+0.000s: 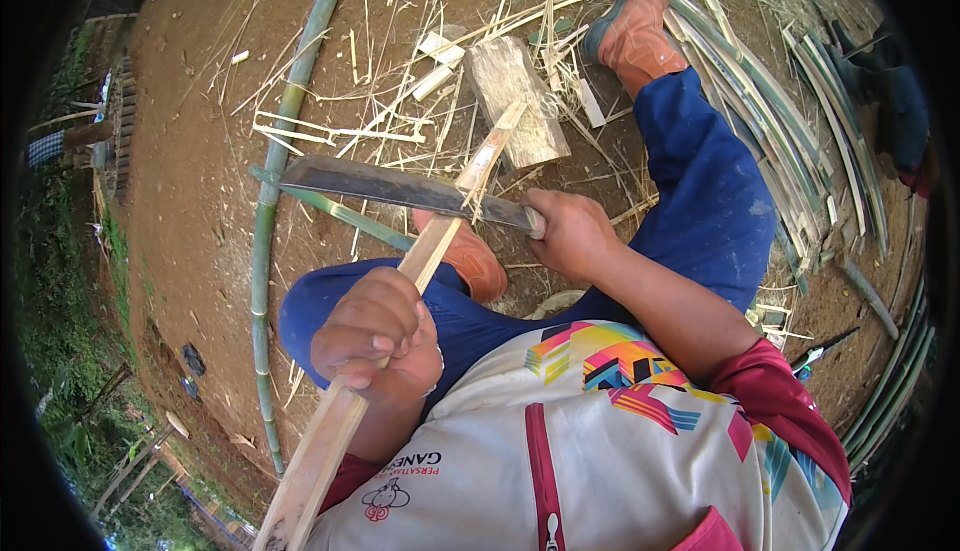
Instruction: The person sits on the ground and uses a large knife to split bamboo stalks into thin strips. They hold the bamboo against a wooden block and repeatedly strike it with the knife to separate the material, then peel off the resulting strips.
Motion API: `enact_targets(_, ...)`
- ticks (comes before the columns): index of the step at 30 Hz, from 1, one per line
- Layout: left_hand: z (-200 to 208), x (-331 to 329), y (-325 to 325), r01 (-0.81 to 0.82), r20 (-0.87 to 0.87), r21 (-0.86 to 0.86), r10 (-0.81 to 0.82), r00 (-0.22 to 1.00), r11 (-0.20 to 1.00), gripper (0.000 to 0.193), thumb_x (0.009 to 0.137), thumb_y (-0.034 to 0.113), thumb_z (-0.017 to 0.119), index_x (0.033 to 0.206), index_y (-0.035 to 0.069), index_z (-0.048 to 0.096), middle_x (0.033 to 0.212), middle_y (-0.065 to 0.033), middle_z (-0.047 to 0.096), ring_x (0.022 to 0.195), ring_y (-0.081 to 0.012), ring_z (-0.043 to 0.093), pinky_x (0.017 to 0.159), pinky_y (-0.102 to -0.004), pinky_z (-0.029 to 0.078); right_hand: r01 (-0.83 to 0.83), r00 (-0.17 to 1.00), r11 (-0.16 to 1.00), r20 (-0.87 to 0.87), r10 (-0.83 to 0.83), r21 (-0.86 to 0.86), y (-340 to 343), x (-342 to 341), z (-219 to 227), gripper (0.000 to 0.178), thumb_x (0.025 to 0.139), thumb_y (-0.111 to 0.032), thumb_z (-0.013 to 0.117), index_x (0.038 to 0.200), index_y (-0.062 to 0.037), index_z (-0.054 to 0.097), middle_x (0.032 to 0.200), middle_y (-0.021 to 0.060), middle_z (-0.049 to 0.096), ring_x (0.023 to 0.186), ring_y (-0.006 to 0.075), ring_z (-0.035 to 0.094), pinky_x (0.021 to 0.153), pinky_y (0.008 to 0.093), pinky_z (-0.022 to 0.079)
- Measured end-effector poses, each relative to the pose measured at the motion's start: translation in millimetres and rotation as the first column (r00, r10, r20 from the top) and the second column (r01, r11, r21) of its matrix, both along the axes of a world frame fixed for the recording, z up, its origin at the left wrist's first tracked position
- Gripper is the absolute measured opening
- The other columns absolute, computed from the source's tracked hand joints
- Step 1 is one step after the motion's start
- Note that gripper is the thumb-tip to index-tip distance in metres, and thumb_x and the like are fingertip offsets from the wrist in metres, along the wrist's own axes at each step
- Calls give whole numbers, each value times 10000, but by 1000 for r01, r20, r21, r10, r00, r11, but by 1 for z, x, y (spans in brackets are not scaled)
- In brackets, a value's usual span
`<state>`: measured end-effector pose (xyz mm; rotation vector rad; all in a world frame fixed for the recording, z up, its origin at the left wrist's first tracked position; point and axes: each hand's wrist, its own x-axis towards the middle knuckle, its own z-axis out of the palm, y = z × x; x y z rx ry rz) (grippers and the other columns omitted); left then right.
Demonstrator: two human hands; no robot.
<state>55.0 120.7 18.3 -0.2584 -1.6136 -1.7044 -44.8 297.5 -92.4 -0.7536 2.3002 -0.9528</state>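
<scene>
My left hand (pixel 375 333) is closed around a long split bamboo strip (pixel 318 451), which slants from the lower left up toward a wooden block (pixel 515 111). The strip's far end overlaps the block in the picture. In my right hand (pixel 572 235) is the handle of a machete (pixel 400 189). Its broad dark blade points left and lies across the strip, with curled shavings (pixel 474 201) beside it. The blade's contact with the bamboo is partly hidden by these shavings.
A long green bamboo pole (pixel 268 221) lies on the dirt at left. Split bamboo strips (pixel 750 111) are bundled at right, with more green lengths (pixel 895 381) below. Shavings litter the ground around my orange boots (pixel 640 36). Another person's dark clothing (pixel 900 111) shows at far right.
</scene>
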Motion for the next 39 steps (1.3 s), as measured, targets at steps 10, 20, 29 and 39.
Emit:
enact_targets(10,-1,0,5,8,-1,-25,-8,1000,1000,354,1069,380,481,871,87,493,609,-5,444,482,-117,423,545,-293,402,-49,999,998,3,49,-35,9,5,26,167,822,-151,676,962,-95,605,924,158,695,885,404,680,744,512,547)
enact_targets(20,6,-5,6,-6,37,-21,7,999,1000,370,1064,393,492,846,95,482,599,3,436,476,-111,416,544,-292,399,27,999,995,41,-32,100,10,-13,0,179,818,-164,675,964,-92,601,910,179,696,881,413,679,756,530,539)
enact_targets(29,11,-11,6,-31,58,-11,31,998,999,370,1065,389,489,827,107,473,585,9,425,481,-104,414,558,-291,405,57,998,993,24,-60,100,11,-17,-5,191,806,-141,675,977,-98,599,896,182,696,886,412,682,778,525,537)
enact_targets(39,11,-11,-3,-29,85,9,29,996,1000,358,1068,377,482,832,108,467,591,6,414,484,-102,409,552,-291,388,-12,996,997,87,5,78,3,-23,0,167,836,-171,658,974,-102,596,930,191,697,913,422,675,789,530,533)
